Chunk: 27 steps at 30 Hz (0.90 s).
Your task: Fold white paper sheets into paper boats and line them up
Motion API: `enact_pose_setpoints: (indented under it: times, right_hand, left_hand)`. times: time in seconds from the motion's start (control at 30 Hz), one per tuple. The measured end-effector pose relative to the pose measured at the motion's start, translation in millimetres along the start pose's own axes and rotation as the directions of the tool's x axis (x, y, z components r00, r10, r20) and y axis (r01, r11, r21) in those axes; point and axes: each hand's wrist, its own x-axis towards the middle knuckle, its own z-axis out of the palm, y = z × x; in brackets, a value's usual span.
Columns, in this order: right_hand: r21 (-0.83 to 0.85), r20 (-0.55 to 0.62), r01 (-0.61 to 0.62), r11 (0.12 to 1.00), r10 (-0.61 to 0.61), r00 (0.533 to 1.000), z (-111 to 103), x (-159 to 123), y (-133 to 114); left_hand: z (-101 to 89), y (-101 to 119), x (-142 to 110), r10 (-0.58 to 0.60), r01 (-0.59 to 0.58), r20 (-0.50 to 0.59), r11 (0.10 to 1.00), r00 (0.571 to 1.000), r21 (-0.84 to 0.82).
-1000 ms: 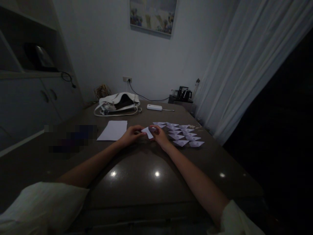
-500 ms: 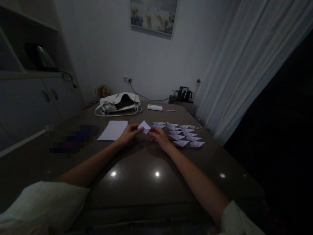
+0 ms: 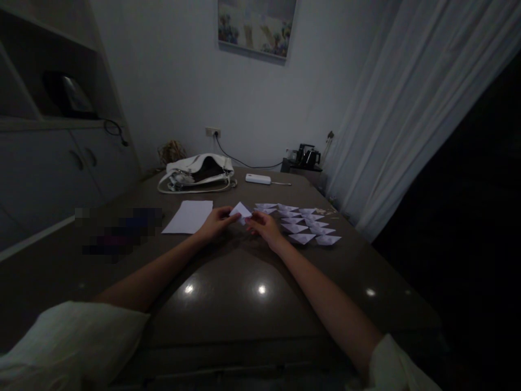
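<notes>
Between my two hands is a small folded piece of white paper [image 3: 240, 209], its pointed corner up, held just above the brown table [image 3: 228, 304]. My left hand [image 3: 217, 221] pinches its left side, thumb on the near face. On the other side, my right hand [image 3: 264, 225] has its thumb and fingertips closed on the lower right edge. Several folded paper boats [image 3: 302, 238] stand in rows to the right of my right hand. A stack of white paper sheets [image 3: 189, 216] lies left of my left hand.
A white handbag [image 3: 199, 172] sits at the back of the table, with a white power bank [image 3: 258, 178] and its short cable to the right. Farther left is a blurred-out dark item [image 3: 126, 231]. A sheer curtain [image 3: 366, 119] hangs along the right side.
My right thumb and fingertips have moved slightly up and in, onto the folded paper's lower right edge. My left hand keeps its hold almost unmoved.
</notes>
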Motion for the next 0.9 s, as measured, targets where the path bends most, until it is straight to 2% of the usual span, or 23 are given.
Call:
enact_pose_setpoints:
  times: [0.43, 0.63, 0.7, 0.8, 0.9]
  right_hand:
    - [0.018, -0.035, 0.037, 0.999, -0.036, 0.999, -0.4, 0.4, -0.3]
    - [0.003, -0.064, 0.033, 0.999, -0.033, 0.997, -0.8, 1.5, 0.1]
    - [-0.008, -0.073, 0.035, 0.999, -0.036, 0.997, -1.0, 1.8, 1.1]
    - [-0.046, -0.065, 0.04, 0.998, -0.043, 0.997, -1.9, 1.9, 2.1]
    - [-0.088, -0.039, 0.045, 0.995, -0.048, 0.998, -2.8, 1.5, 2.2]
  left_hand:
    - [2.7, -1.7, 0.5, -0.02, 0.026, 0.087, 0.997, 0.996, -0.077]
    - [2.2, -9.4, 1.4, -0.006, 0.008, 0.122, 1.0, 0.992, -0.019]
    - [2.7, -10.3, 0.7, -0.004, -0.001, 0.105, 0.999, 0.995, 0.047]
    - [3.9, -8.2, -1.3, -0.003, 0.0, 0.016, 0.988, 1.0, 0.153]
    - [4.3, -2.8, -3.3, 0.098, -0.084, -0.045, 0.968, 0.994, 0.237]
